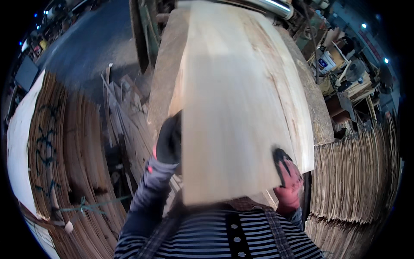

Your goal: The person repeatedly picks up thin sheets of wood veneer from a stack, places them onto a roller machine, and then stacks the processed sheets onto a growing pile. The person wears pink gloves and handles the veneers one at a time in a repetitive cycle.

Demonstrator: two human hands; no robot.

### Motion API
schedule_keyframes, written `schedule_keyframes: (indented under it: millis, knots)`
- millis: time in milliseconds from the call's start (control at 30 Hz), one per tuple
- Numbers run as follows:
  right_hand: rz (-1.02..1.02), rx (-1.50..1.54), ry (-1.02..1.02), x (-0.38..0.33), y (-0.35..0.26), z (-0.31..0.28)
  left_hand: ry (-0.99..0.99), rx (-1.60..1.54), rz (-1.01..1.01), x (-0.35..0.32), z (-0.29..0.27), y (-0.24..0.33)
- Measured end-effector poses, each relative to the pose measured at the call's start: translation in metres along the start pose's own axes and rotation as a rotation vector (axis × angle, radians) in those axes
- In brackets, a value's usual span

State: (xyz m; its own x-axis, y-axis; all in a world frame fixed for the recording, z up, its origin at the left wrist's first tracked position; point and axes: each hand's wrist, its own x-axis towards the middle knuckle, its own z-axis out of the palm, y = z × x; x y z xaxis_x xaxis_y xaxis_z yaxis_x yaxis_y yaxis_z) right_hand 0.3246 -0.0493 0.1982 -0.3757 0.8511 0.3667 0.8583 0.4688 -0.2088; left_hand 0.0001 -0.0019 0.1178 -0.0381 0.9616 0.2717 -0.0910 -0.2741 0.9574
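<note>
Right fingers (pixel 281 159): black-tipped and spread on the upper face of the wood sheet (pixel 233 125), by its near right corner; whether the thumb closes from beneath, I cannot tell.
Right hand (pixel 290 183): in a pink and black glove, beyond the near edge of the sheet.
Left fingers: hidden behind the sheet's left edge; whether they are apart or clamped on it, I cannot tell.
Left hand (pixel 169 141): in a dark glove, right beside that left edge.
Wood sheet: long, pale and slightly blurred, lengthwise in front of the person, its near edge just before the striped shirt (pixel 202 235).
Brown streaks: along the right part of the pale wood.
Table (pixel 320 118): worn and brownish, showing on both sides beneath the wood.
Metal roller (pixel 274 6): shiny, at the far end of the table.
Wood strips (pixel 125 101): a loose heap left of the table.
Left stack (pixel 82 142): many thin brown sheets, with green string (pixel 84 206) across the near part.
Right stack (pixel 353 179): thin sheets packed in layers, near the table's right corner.
Far right: a white bucket (pixel 326 63) and a round fan (pixel 355 70) among clutter.
Far left: dark floor (pixel 92 49).
</note>
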Motion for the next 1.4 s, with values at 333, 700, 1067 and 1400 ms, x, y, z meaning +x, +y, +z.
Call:
schedule_keyframes:
  millis: [333,700,1067,1400]
  knots:
    - [-0.096,-0.072,-0.041,0.182,0.041,0.069,0.266,0.307,-0.403,-0.013,-0.018,-0.091]
    - [-0.058,-0.300,-0.046,0.331,0.121,0.195,0.205,0.353,-0.439,-0.007,-0.053,-0.106]
    - [-0.142,0.177,-0.371,0.115,0.053,0.111,0.175,0.213,-0.520,0.028,-0.023,-0.010]
    - [0.018,0.341,-0.014,-0.041,0.061,0.089,0.106,0.136,0.254,0.061,0.050,0.038]
